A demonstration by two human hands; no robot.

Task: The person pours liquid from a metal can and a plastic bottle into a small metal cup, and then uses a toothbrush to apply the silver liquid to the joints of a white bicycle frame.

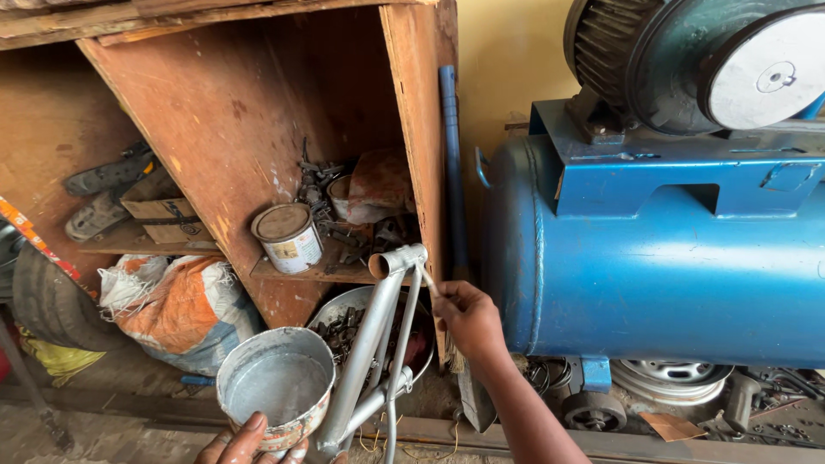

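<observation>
My right hand (pixel 468 318) pinched a thin brush (pixel 427 279) against the top of the grey bicycle frame (pixel 378 344), which stood upright before the wooden shelf (pixel 421 129). My left hand (pixel 249 438) gripped the paint tin (pixel 275 382) by its rim, fingers closed on it. I judged the frame stiff, rather light, and slippery where wet; best held low, at the tube joint.

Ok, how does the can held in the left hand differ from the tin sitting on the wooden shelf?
The open can has no lid and shows a silver-grey coating inside; the shelf tin is closed by a brownish lid. The open can is gripped at its lower rim by the left hand and tilted towards the camera; the shelf tin rests on the wooden shelf, leaning slightly. Both are round metal containers.
</observation>
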